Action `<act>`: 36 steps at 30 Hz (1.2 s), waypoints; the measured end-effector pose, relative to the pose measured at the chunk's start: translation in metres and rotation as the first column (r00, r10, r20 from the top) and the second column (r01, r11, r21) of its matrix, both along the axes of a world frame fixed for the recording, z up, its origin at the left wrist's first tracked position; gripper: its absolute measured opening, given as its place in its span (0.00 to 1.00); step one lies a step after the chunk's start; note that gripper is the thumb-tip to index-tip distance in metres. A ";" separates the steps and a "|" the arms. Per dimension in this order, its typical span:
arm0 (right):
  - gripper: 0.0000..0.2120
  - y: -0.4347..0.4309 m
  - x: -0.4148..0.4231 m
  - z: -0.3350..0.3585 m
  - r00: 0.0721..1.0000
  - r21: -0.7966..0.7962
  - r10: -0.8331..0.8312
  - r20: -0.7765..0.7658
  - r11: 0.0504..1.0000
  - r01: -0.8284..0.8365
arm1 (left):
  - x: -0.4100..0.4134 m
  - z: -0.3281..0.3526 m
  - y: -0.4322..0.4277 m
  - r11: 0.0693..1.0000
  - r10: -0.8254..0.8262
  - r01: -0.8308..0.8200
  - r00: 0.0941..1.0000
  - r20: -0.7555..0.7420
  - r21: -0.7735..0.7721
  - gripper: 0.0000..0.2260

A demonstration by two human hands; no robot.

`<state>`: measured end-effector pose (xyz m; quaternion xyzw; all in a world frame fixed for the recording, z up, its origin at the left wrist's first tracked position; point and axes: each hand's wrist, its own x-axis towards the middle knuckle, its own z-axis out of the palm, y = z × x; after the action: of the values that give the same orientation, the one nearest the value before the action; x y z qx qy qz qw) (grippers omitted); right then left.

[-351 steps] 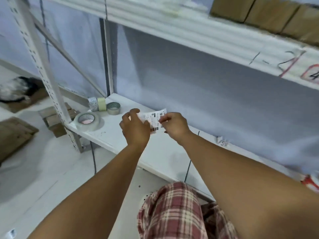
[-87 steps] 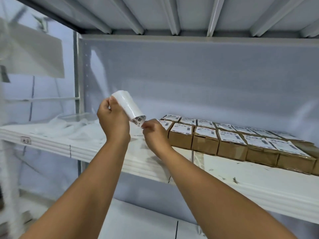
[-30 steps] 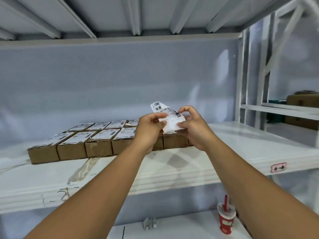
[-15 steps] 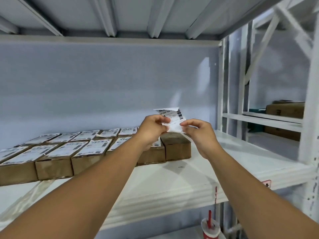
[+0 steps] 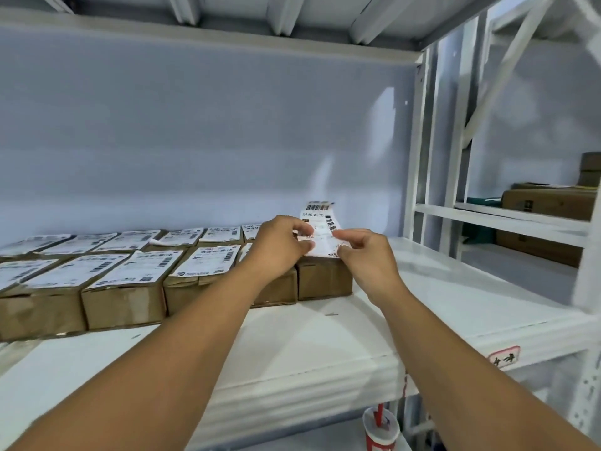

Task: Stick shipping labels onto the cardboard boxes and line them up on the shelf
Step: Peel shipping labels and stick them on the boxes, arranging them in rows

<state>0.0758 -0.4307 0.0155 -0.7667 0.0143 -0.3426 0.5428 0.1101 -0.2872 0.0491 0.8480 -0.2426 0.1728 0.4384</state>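
As both arms reach over the shelf (image 5: 325, 346) lip, left hand (image 5: 279, 245) and right hand (image 5: 364, 255) each hold a pinching grip on the label (image 5: 320, 219), over the bare box (image 5: 323, 278) at centre frame, probably to square it; labelled boxes (image 5: 130, 278) extend leftward.

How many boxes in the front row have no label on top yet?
1: the bare box at the row's right end, under the label that left hand and right hand pinch. Its neighbour is partly hidden.

A white metal shelf (image 5: 325, 340) stood against a pale blue-grey wall (image 5: 195, 125), under a ribbed deck (image 5: 318, 8), with white uprights (image 5: 419, 151) and a neighbouring rack (image 5: 507, 219) at right.
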 end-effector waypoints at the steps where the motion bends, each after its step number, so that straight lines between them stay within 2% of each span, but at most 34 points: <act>1: 0.15 0.000 -0.001 0.000 1.000 -0.026 -0.009 -0.003 1.000 0.009 | 0.000 0.000 0.002 1.000 0.000 0.000 1.000 0.012 0.016 0.08; 4: 0.16 0.002 -0.005 0.001 0.998 -0.180 -0.065 0.001 0.982 0.065 | 0.002 -0.002 0.004 0.998 -0.008 0.006 0.999 0.038 0.064 0.11; 6: 0.16 0.003 -0.006 0.001 0.996 -0.230 -0.089 -0.006 0.970 0.085 | 0.002 -0.004 0.004 0.995 -0.005 0.001 0.999 0.042 0.096 0.13; 14: 0.16 0.005 -0.008 0.002 0.994 -0.234 -0.101 -0.045 0.968 0.088 | 0.001 -0.005 0.005 0.983 -0.014 0.008 0.999 0.033 0.182 0.19; 18: 0.18 0.005 -0.008 0.001 0.994 -0.286 -0.100 -0.038 0.955 0.085 | 0.001 -0.005 0.006 0.976 -0.026 0.017 0.999 0.036 0.215 0.22; 30: 0.16 0.005 -0.005 -0.001 0.992 -0.332 -0.125 -0.031 0.937 0.107 | 0.001 -0.002 0.008 0.961 -0.033 0.022 0.999 0.034 0.276 0.22; 33: 0.17 0.006 -0.005 -0.002 0.987 -0.395 -0.158 -0.007 0.908 0.142 | 0.001 -0.001 0.007 0.958 -0.034 0.034 0.999 -0.005 0.286 0.21; 36: 0.17 0.006 -0.007 -0.001 0.985 -0.451 -0.175 -0.006 0.879 0.154 | 0.006 -0.001 0.008 0.968 -0.051 0.076 0.993 -0.109 0.239 0.21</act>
<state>0.0689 -0.4251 0.0150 -0.8748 0.0126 -0.3634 0.3200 0.1160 -0.2789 0.0481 0.8948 -0.2661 0.0840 0.3485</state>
